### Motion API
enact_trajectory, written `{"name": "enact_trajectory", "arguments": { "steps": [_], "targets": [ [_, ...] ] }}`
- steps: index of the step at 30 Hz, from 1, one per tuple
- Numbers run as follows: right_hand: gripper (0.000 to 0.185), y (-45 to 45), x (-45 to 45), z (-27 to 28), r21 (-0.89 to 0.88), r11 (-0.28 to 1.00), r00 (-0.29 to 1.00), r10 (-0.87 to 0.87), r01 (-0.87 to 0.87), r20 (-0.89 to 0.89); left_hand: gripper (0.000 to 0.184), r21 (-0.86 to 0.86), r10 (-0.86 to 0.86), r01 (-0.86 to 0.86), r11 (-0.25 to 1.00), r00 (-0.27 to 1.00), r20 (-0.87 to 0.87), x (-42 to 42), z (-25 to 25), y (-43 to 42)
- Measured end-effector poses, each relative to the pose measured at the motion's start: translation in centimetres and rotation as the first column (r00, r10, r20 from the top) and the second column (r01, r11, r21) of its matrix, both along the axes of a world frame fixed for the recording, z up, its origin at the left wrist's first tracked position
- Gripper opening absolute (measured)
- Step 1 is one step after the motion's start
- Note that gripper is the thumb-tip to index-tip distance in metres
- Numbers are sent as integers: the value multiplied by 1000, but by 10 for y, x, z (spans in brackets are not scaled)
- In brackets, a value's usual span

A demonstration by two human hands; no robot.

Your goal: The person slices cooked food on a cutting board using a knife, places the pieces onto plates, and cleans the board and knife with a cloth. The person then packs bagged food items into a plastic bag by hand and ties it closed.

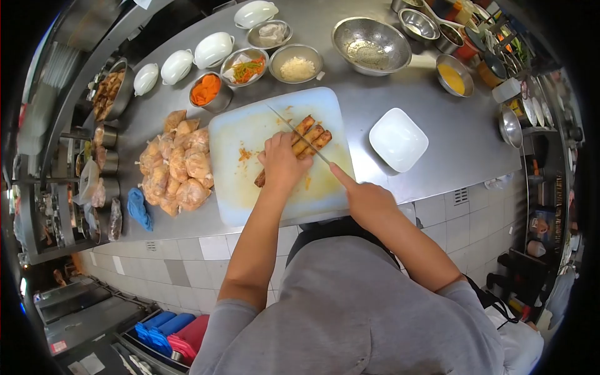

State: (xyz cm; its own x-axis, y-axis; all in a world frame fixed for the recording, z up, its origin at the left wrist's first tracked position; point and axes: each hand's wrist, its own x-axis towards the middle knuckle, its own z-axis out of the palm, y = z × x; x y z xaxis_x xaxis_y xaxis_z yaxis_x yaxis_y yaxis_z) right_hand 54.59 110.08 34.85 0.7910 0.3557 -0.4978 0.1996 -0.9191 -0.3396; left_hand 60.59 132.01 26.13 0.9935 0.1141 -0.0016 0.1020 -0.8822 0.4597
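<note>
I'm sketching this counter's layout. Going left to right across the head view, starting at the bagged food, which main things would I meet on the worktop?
Bagged food → cutting board → square white bowl → small bowl with yellow contents.

Over left, tied plastic bags (179, 164) heaped high, crumpled blue item (138, 209) just beside! Orange slices (205, 89) crowding metal pot (220, 100); farther right, large steel bowl (392, 37), yellow liquid (450, 79) nearby.
</note>
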Motion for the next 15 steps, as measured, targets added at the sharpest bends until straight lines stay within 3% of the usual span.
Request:
{"name": "enact_trajectory", "arguments": {
  "steps": [3, 4, 6, 10, 12, 15],
  "targets": [
    [84, -3, 1, 37, -101, 995, 986, -12, -5, -166, 67, 3, -9, 9, 1000, 1000, -19, 5, -3, 5],
    [84, 6, 9, 15, -103, 995, 985, -19, 1, -174, 67, 13, -17, 17, 1000, 1000, -18, 4, -4, 4],
    [83, 30, 35, -50, 126, 990, 996, -61, 69, -69, 67, 10, -5, 6, 1000, 998, -66, 3, 4, 1],
    [82, 47, 60, -32, 83, 997, 1000, -7, 9, -16, 67, 2, 11, -11, 1000, 994, -111, 7, 8, 2],
    [84, 32, 44, 5, 25, 1000, 991, 22, -19, -130, 65, -10, 5, -6, 1000, 995, -102, 7, 7, 5],
    [86, 31, 36, -32, 18, 999, 987, -26, 30, -160, 68, -27, -4, 2, 1000, 995, -97, 5, 3, 5]
  ]
}}
